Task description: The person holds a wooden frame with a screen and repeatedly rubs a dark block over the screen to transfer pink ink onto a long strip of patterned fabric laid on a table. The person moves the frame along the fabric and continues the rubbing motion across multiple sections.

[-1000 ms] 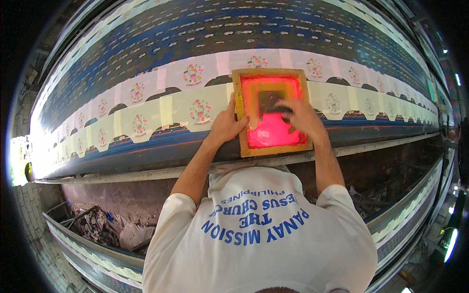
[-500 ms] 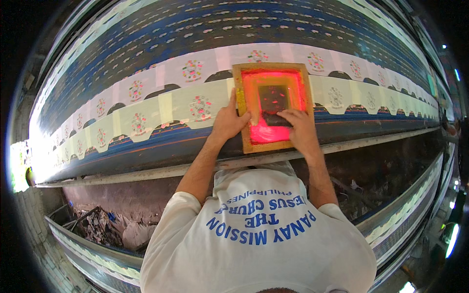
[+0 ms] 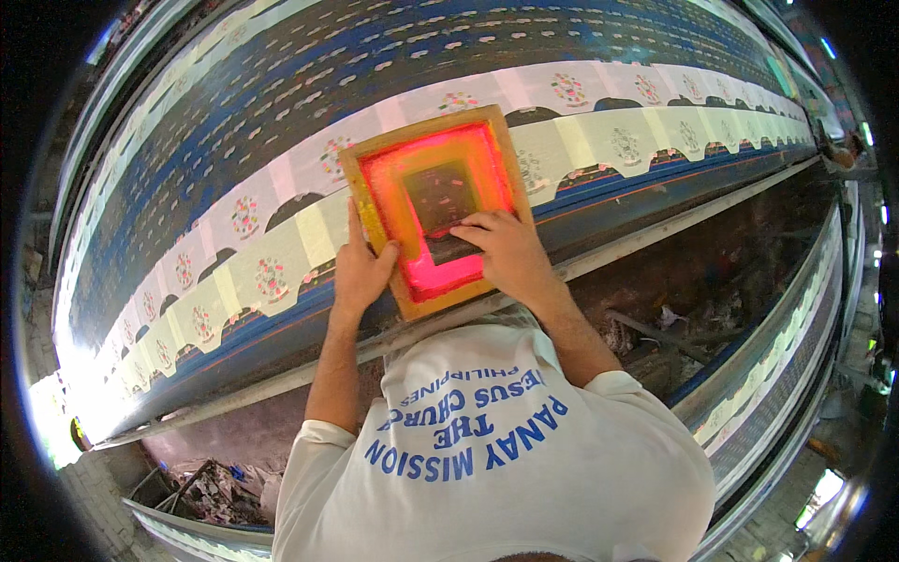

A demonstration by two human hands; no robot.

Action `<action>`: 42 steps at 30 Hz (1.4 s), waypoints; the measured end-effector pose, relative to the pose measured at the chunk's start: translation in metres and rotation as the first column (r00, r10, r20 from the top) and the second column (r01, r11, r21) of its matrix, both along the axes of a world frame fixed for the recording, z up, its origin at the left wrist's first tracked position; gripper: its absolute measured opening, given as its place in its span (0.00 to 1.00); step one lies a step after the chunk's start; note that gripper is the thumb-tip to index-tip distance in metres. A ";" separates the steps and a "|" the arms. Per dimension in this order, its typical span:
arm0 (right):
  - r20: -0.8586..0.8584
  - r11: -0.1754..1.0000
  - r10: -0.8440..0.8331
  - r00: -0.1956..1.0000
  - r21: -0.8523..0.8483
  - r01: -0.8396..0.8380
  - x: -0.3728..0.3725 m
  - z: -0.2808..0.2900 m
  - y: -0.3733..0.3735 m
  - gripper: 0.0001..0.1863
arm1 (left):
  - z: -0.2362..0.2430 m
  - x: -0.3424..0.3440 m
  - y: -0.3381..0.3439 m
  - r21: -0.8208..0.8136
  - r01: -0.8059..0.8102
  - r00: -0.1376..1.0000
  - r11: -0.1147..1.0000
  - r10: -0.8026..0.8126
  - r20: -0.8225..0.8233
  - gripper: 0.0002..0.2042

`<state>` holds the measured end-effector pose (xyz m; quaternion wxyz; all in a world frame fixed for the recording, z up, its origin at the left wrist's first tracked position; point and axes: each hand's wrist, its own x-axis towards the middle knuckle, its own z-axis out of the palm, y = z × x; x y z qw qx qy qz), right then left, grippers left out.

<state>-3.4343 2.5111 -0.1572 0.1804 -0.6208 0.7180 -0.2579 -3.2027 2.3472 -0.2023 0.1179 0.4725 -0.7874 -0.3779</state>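
As the left hand [image 3: 363, 274] clasps a wooden printing screen [image 3: 426, 129], right hand [image 3: 515, 255] rests inside; grip closed on dark squeegee [image 3: 449, 250]

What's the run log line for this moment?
left hand: gripping wooden frame, left side | right hand: touching dark block | pink ink: inside frame

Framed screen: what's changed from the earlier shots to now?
The right hand and the dark bar under its fingers have moved down the framed screen, toward the person. The view has turned: the screen, table and pale strips tilt counterclockwise, and the screen sits further left in the picture. No new grip or release shows. Unchanged: left hand on the screen's left rail.
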 end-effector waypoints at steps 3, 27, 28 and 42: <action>0.013 1.000 0.019 1.000 -0.009 -0.019 -0.066 -0.001 0.022 0.29 | -0.012 -0.060 0.014 -0.029 0.028 0.999 0.999 -0.029 -0.029 0.55; 0.015 0.986 0.167 0.986 -0.031 -0.166 -0.183 -0.028 0.002 0.23 | -0.044 -0.143 0.043 0.002 0.027 0.991 1.000 -0.026 -0.131 0.51; -0.007 0.984 0.157 0.988 -0.087 -0.157 -0.191 -0.036 -0.014 0.22 | -0.038 -0.148 0.043 0.067 0.016 0.994 0.998 -0.008 -0.111 0.51; 0.011 0.981 0.148 0.989 0.128 -0.149 -0.161 -0.017 0.039 0.22 | -0.052 -0.140 0.040 -0.058 0.108 0.986 0.993 -0.114 -0.122 0.53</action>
